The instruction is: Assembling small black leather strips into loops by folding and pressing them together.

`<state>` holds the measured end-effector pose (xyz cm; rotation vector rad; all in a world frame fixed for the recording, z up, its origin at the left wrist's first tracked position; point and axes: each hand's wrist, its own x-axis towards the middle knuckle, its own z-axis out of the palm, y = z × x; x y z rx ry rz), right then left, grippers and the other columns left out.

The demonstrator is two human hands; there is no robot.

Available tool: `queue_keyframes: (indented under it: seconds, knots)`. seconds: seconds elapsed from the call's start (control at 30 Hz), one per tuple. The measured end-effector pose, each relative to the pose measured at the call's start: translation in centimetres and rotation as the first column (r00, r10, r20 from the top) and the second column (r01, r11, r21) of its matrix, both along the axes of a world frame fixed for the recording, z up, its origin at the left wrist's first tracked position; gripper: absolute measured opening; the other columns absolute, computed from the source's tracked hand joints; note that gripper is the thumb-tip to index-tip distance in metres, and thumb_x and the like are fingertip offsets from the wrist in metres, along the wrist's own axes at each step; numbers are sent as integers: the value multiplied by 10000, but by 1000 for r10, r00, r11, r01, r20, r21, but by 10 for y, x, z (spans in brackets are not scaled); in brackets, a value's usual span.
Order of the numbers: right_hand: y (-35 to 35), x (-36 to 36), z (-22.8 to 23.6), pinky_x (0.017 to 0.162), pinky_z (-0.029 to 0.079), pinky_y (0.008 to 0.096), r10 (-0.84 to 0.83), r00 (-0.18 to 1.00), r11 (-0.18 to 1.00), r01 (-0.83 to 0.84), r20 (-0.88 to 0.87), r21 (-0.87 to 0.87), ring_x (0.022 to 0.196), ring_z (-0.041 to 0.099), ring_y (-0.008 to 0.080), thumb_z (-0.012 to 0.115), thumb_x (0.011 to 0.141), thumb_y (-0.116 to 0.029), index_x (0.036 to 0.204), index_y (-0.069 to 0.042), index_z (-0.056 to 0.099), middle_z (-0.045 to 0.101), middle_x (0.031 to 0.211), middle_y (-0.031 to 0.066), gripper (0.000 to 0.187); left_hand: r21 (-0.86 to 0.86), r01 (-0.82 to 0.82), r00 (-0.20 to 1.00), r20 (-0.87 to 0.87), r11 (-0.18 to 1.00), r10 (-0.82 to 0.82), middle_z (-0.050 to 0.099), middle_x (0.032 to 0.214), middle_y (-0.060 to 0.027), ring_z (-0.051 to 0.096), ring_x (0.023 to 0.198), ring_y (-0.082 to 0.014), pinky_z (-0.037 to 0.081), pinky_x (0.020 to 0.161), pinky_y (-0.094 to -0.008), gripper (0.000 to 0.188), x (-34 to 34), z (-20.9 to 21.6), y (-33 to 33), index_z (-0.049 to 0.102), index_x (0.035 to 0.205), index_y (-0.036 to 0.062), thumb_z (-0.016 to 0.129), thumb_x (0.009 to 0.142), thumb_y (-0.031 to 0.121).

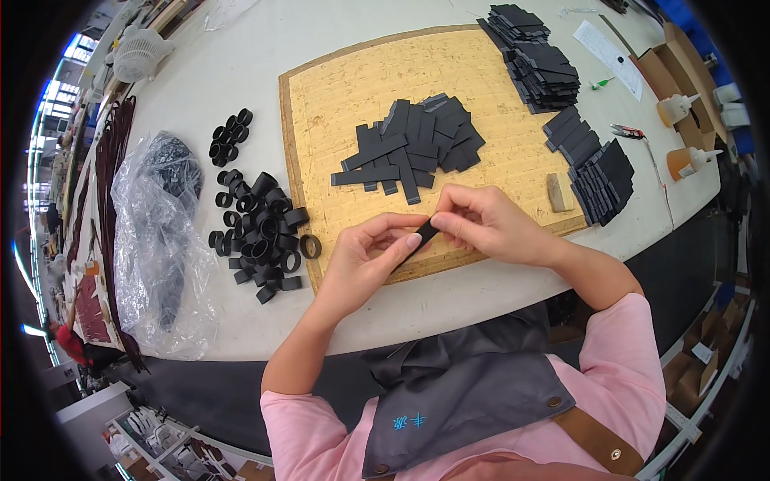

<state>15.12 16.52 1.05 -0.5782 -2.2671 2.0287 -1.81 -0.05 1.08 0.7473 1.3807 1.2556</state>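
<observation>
Between my two hands, over the near edge of a yellow board [513, 152], is a short black strip [415, 247]. Thumb and fingers of my left hand [373, 250] pinch it along its length. My right hand [481, 223] is closed at its upper end, where the fingertips partly hide it. Just beyond my hands, a loose heap of flat black strips [417, 136] lies on the board. Left of the board is a pile of black rings [261, 232], each a strip bent round into a loop. One ring [310, 246] rests at the board's left edge.
Stacked black strips [537, 64] stand at the board's far right, with more bundles [601, 180] nearer. A small block [559, 192] sits on the board. Glue bottles [691, 162], snips [627, 131] and a cardboard box lie at right. A clear plastic bag [160, 240] lies at left.
</observation>
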Motion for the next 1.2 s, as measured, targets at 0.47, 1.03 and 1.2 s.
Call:
queue_keyframes:
  seconds: [0.47, 1.03, 1.2]
  knots:
    - [-1, -5, 1, 675, 550, 244, 72, 992, 819, -120, -107, -562, 769, 641, 83, 657, 1005, -94, 1121, -47, 568, 667, 1010, 38, 154, 271, 195, 951, -288, 942, -114, 644, 1302, -120, 499, 1344, -248, 390, 1119, -423, 109, -13, 12, -8, 792, 1010, 117, 768, 904, 126]
    - [-3, -9, -1, 713, 582, 242, 90, 996, 958, -79, 29, -275, 849, 631, 75, 700, 981, -140, 1049, -32, 676, 684, 949, 33, 130, -18, -22, 999, 49, 1000, 23, 731, 961, -94, 715, 887, -104, 577, 791, -235, 66, -6, -17, -1, 646, 998, -39, 675, 965, 11]
    - [0, -10, -6, 750, 585, 231, 88, 995, 984, -80, 50, -157, 864, 662, 74, 697, 985, -108, 1010, -33, 634, 669, 958, 9, 101, -16, -43, 992, 120, 999, 44, 728, 962, -113, 729, 900, -131, 591, 797, -237, 55, -7, -15, 2, 607, 959, -33, 653, 964, -3]
